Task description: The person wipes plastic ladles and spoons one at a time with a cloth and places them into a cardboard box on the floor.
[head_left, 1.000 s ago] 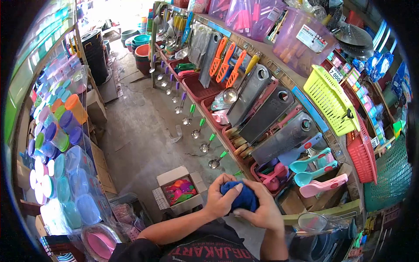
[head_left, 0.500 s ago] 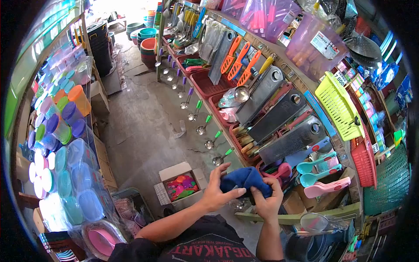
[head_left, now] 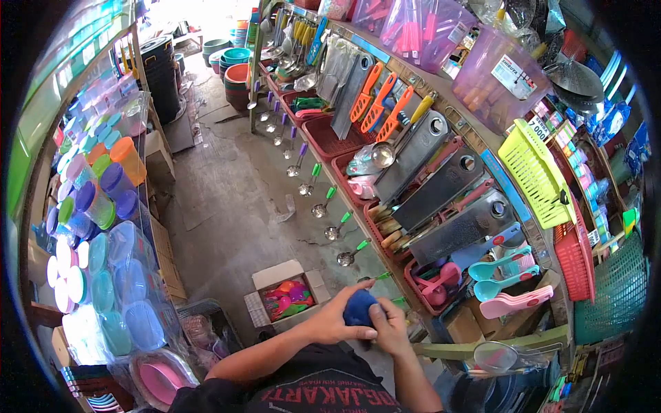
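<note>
A dark blue cloth (head_left: 359, 308) is bunched into a compact lump in front of my chest. My left hand (head_left: 333, 319) cups it from the left, with the thumb beneath and the fingers around the far side. From the right, my right hand (head_left: 392, 330) closes on the same lump, its thumb pressed on the cloth. Just beyond the hands, small ladles with green handles (head_left: 348, 257) hang in a row along the rack's edge. Whatever the cloth may wrap is hidden.
An open carton (head_left: 259, 280) of colourful plastic pieces stands on the floor ahead. Clear plastic containers (head_left: 129, 275) fill the left shelf. On the right rack are metal graters (head_left: 441, 182), red baskets (head_left: 333, 133), teal ladles (head_left: 506, 282) and a yellow-green basket (head_left: 533, 172).
The blue cloth has gone from loosely spread to bunched up. Both hands have drawn closer together, the right one shifting left and down. The view has shifted slightly.
</note>
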Demonstrator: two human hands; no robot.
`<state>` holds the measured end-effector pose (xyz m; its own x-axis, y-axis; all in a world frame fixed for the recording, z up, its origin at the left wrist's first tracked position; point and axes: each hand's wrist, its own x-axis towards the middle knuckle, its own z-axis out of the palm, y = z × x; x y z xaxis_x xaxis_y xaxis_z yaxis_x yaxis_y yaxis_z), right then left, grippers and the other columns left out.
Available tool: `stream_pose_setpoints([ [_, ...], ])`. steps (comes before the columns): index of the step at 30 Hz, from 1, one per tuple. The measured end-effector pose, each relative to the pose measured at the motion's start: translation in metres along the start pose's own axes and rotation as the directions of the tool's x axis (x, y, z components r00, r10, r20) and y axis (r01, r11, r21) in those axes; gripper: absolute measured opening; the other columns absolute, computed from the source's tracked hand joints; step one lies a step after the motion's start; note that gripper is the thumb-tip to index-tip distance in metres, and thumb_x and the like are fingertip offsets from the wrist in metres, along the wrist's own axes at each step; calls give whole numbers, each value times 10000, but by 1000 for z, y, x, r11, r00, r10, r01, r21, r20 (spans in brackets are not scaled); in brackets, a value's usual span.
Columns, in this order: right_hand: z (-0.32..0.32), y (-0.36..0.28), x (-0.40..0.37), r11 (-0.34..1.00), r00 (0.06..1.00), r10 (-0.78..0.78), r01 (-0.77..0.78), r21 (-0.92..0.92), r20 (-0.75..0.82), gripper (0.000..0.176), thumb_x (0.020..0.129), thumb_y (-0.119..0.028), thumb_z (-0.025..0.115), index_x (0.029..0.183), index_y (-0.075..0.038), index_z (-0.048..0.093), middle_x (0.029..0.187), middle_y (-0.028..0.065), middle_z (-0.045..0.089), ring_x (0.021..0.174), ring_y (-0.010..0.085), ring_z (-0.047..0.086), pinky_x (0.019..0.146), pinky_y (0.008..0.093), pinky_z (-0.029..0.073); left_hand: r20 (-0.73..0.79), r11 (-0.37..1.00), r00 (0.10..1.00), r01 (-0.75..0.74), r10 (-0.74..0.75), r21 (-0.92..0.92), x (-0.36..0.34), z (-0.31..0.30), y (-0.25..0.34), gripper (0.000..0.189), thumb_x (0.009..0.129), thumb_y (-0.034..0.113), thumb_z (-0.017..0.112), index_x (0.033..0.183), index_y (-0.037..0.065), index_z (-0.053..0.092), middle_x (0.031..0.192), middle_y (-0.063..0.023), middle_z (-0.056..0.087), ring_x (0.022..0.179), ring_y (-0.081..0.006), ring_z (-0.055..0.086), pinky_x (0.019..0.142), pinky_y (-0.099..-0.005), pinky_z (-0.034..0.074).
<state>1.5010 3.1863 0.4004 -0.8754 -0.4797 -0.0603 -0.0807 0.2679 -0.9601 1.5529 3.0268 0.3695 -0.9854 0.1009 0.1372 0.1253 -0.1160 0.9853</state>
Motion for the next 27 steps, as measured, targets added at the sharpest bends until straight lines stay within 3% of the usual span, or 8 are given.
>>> stream_pose_setpoints([
  [3, 0, 6, 7, 998, 967, 30, -14, -63, 255, 284, 892, -250, 527, 1034, -5, 533, 930, 79, 559, 885, 153, 514, 793, 281, 403, -67, 984, 988, 128, -137, -120, -6, -2, -11, 741, 702, 285, 756, 1288, 69, 356, 1161, -85, 473, 1085, -155, 443, 939, -312, 351],
  [6, 8, 15, 14, 992, 985, -69, 51, 117, 157, 340, 856, -225, 582, 1113, -22, 489, 983, 79, 559, 925, 158, 524, 833, 292, 403, -175, 961, 962, 173, -212, -216, -7, -2, -34, 580, 773, 358, 689, 1187, 68, 406, 1066, -54, 499, 1005, -139, 472, 878, -285, 394],
  [8, 16, 21, 15, 998, 982, -62, 58, 29, 181, 368, 822, -167, 606, 1135, -29, 470, 1008, 79, 556, 943, 157, 527, 846, 295, 403, -251, 842, 901, 191, -354, -504, -6, -3, -55, 606, 803, 371, 653, 1248, 81, 361, 1109, -55, 489, 1038, -140, 460, 893, -286, 388],
  [11, 23, 44, 18, 994, 979, 36, -15, -106, 200, 415, 753, -54, 626, 1136, -33, 467, 1029, 79, 562, 960, 163, 536, 859, 301, 409, -49, 692, 887, 322, -458, -647, -11, -12, -62, 685, 812, 455, 603, 1329, 127, 296, 1192, -81, 463, 1117, -194, 434, 926, -378, 370],
  [14, 24, 97, 19, 982, 979, 140, -118, -151, 149, 353, 710, 41, 571, 1053, -26, 520, 965, 81, 594, 916, 176, 563, 833, 304, 428, 112, 623, 834, 486, -540, -613, -15, -30, -96, 695, 816, 484, 573, 1353, 154, 279, 1219, -108, 452, 1124, -257, 440, 903, -456, 379],
  [18, 24, 126, 16, 947, 954, 282, -260, -188, 100, 292, 708, 12, 567, 997, -25, 549, 896, 101, 610, 875, 186, 578, 803, 307, 433, -263, 565, 556, 483, -788, -669, -35, -61, -185, 592, 797, 420, 612, 1262, 107, 419, 1065, -102, 544, 955, -257, 532, 823, -397, 439],
  [22, 25, 170, 11, 820, 833, 527, -446, -359, 169, 294, 701, -10, 565, 994, -29, 553, 900, 119, 612, 870, 203, 582, 787, 321, 434, -630, 578, 288, 751, -721, -319, -93, -73, -360, 546, 731, 361, 679, 1154, 59, 513, 1068, -196, 582, 1010, -309, 555, 842, -368, 450],
  [27, 63, 293, 35, 684, 717, 679, -538, -492, 160, 351, 699, -2, 539, 1044, 20, 478, 983, 121, 562, 955, 202, 539, 870, 341, 405, -634, 400, 179, 889, -752, -223, -128, -87, -486, 544, 705, 311, 680, 1132, 20, 509, 1118, -228, 546, 1056, -360, 516, 892, -402, 418],
])
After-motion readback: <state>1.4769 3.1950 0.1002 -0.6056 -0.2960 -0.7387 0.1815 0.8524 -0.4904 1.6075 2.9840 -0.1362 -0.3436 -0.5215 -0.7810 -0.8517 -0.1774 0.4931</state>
